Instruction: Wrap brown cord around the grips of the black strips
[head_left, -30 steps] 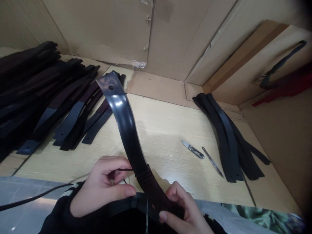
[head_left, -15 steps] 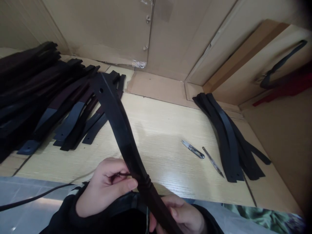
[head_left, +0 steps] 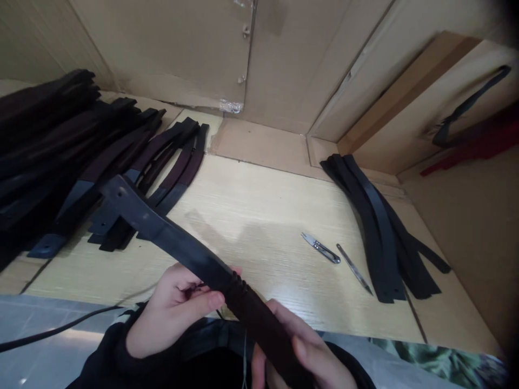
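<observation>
A curved black strip [head_left: 182, 243] with a hole near its far end slants across the front of the table. Its lower part is wrapped in dark brown material [head_left: 263, 329], with several ridges where the wrapping begins. My right hand [head_left: 308, 351] is closed around the wrapped lower part. At the strip's middle, beside the ridges, my left hand [head_left: 174, 313] pinches a thin dark cord, partly hidden behind the strip. A thin light thread [head_left: 244, 356] hangs below the wrapping.
Many dark strips [head_left: 48, 135], some brown-wrapped, lie piled on the left. Small thread snips [head_left: 320, 248] and a thin pointed metal tool [head_left: 354, 269] lie right of centre. More black strips [head_left: 377, 232] lie at the right. Cardboard walls [head_left: 292, 65] stand behind.
The strip's far end has swung left and down, so it lies flatter across the view. My right hand has turned with it. My left hand has barely moved.
</observation>
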The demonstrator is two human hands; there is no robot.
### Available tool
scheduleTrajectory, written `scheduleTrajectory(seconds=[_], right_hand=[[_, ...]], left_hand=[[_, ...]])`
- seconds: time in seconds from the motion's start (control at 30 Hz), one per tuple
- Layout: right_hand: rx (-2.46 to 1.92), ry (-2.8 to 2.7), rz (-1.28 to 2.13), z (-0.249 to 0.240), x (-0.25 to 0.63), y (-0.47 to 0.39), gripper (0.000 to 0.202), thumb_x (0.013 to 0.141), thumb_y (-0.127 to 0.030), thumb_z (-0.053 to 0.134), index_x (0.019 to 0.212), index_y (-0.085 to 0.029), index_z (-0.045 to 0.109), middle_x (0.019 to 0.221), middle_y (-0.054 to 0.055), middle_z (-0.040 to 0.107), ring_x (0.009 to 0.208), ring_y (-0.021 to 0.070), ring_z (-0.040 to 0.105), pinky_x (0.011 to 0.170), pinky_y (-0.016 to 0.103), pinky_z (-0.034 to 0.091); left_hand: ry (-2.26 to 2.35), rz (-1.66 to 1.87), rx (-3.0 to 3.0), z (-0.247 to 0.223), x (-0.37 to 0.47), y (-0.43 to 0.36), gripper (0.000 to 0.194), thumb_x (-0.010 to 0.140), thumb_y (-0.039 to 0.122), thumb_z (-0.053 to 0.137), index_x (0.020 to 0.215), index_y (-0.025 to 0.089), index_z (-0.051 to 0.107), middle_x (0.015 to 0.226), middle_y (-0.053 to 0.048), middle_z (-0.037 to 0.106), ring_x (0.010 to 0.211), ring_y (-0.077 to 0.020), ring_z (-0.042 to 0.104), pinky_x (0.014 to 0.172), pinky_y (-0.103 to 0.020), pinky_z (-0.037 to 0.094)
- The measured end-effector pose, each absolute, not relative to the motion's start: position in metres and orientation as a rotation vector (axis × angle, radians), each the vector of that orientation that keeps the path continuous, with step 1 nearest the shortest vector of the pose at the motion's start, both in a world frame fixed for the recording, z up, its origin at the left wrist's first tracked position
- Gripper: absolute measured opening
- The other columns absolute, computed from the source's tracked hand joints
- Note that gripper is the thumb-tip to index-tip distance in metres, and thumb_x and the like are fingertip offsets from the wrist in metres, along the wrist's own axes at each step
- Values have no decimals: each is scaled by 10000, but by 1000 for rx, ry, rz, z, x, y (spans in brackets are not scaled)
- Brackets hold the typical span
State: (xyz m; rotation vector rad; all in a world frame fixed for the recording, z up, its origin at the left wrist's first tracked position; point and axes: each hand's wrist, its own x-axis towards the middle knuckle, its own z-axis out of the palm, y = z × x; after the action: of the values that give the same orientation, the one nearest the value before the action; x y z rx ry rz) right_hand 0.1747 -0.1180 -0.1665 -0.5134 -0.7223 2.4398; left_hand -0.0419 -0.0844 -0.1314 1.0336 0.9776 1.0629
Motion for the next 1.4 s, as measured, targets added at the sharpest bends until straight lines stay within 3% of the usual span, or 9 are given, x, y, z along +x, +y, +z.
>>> scheduleTrajectory(seconds=[0.1, 0.17, 0.3, 0.43, 0.6, 0.8, 0.97, 1.2, 1.4], right_hand=[[-480, -738, 2535, -170, 173, -116, 682, 911, -615, 271, 1029, -39, 618, 485, -40, 467, 312, 16, 290, 333, 150, 218], [-567, -793, 2461, -169, 173, -117, 644, 926, -577, 289, 920, -48, 655, 457, -60, 393, 320, 16, 267, 348, 162, 200], [-738, -926, 2354, -161, 176, -121, 419, 859, -525, 513, 971, -132, 604, 552, -60, 438, 376, 16, 269, 393, 178, 193], [-1124, -1341, 2028, -158, 175, -123, 377, 726, -527, 664, 911, -203, 610, 661, -16, 514, 572, 95, 417, 520, 223, 313], [-1474, -1699, 1565, -161, 172, -124, 364, 672, -513, 696, 830, -208, 575, 718, 25, 562, 667, 174, 485, 621, 303, 365], [-841, -1075, 2425, -165, 178, -121, 478, 807, -551, 575, 1073, -156, 528, 914, 90, 644, 652, 92, 535, 610, 222, 391], [-590, -797, 2608, -181, 180, -119, 533, 861, -537, 512, 1129, -88, 618, 738, 59, 612, 527, 46, 473, 490, 168, 314], [-977, -941, 2181, -171, 177, -123, 437, 599, -355, 808, 898, -191, 534, 738, -44, 486, 601, 60, 399, 537, 180, 301], [-1357, -1307, 1614, -163, 177, -131, 314, 685, -303, 738, 805, -215, 461, 734, -32, 443, 680, 115, 391, 621, 240, 314]], left_hand=[[927, 1079, 970, -136, -41, -84, 161, 718, 192, 742, 852, 273, 776, 776, -11, 776, 688, -150, 704, 630, -179, 547], [954, 1072, 934, -142, -41, -83, 132, 690, 174, 762, 796, 252, 776, 718, -1, 761, 637, -133, 681, 598, -171, 531], [1074, 1069, 904, -148, -41, -85, 117, 648, 210, 792, 762, 213, 765, 685, -8, 724, 590, -120, 630, 545, -173, 500], [1105, 1124, 894, -140, -38, -86, 237, 583, 271, 826, 807, 224, 762, 708, -5, 713, 538, -99, 587, 472, -156, 464], [1149, 920, 990, -128, -39, -83, 145, 715, 262, 730, 848, 216, 762, 797, -32, 750, 683, -162, 658, 587, -218, 524], [1062, 900, 1115, -131, -45, -84, 158, 810, 252, 643, 911, 212, 758, 758, -37, 746, 679, -171, 669, 607, -238, 534], [991, 938, 1051, -132, -45, -85, 156, 776, 233, 674, 902, 211, 765, 776, -55, 762, 682, -194, 697, 609, -250, 564], [1039, 925, 1070, -135, -47, -86, 338, 676, 195, 752, 977, 347, 736, 817, 17, 766, 661, -161, 687, 589, -214, 555], [1087, 997, 1054, -133, -41, -81, 135, 744, 186, 697, 826, 267, 769, 782, -1, 769, 706, -172, 697, 664, -239, 561]])
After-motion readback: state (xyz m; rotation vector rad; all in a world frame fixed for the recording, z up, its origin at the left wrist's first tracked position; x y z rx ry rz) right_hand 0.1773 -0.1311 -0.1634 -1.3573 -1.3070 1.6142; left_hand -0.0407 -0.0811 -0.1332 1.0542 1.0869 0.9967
